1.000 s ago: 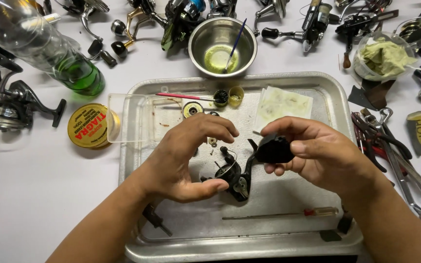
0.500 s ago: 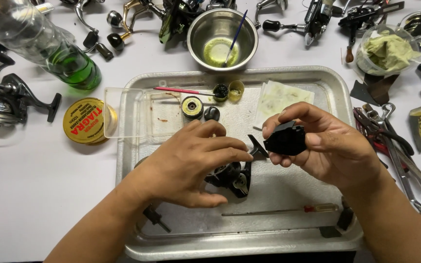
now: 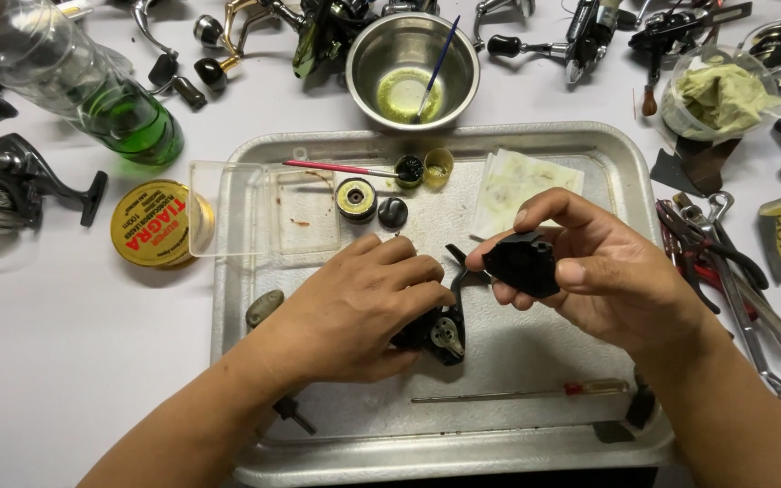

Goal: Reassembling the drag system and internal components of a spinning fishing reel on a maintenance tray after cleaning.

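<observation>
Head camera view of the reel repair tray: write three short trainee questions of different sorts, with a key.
1. True or false: the right hand holds a black reel cover above the metal tray.
2. What stands in the steel bowl? A) blue-handled brush B) pliers C) spoon
3. Fill in: the left hand grips the black reel ____.

Key: 1 true; 2 A; 3 body.
</observation>
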